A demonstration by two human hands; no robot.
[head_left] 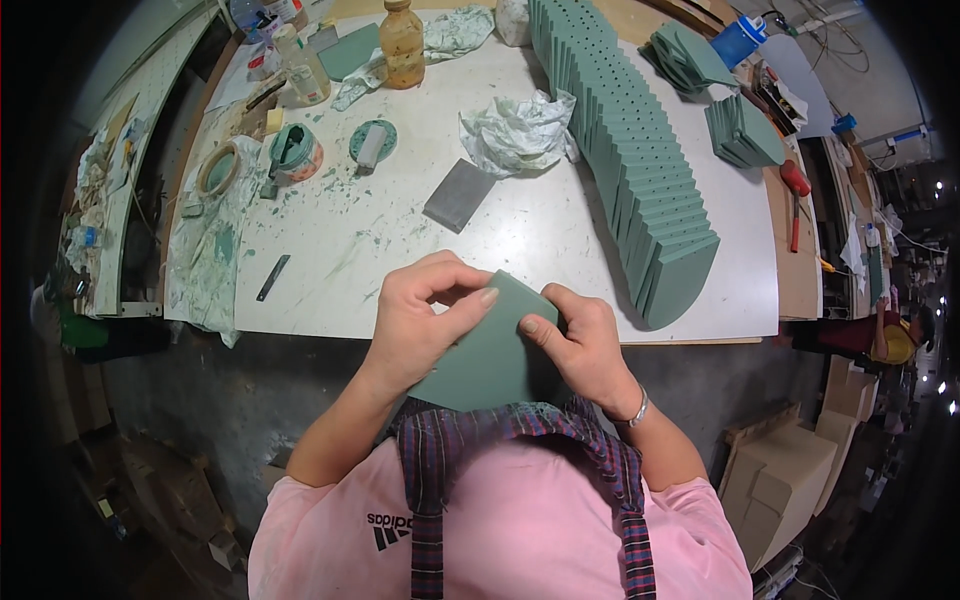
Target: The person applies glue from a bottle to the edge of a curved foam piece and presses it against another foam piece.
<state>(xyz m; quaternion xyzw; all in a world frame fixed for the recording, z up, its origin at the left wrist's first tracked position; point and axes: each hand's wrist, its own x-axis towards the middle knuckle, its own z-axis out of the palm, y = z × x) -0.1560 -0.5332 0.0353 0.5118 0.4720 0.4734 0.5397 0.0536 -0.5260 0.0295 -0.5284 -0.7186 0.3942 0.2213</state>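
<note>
Between my hands, close to my apron, is a thin flat green panel [480, 350], tilted with one corner pointing toward the table. My left hand [430, 310] pinches its upper left edge between thumb and fingers. On the opposite edge my right hand [580, 340] grips it, the thumb lying on the face and the fingers partly hidden behind. The panel's lower end meets the apron [520, 420]. On the table beyond my hands lies a dark grey rectangular block [459, 196], touching neither hand.
A long overlapping row of green panels [640, 170] runs down the white table [380, 230]. Smaller stacks [745, 132] stand right. A crumpled cloth [518, 135], paint tub [297, 152], amber bottle [402, 45] and blade [273, 278] lie about. Cardboard boxes [780, 470] stand low right.
</note>
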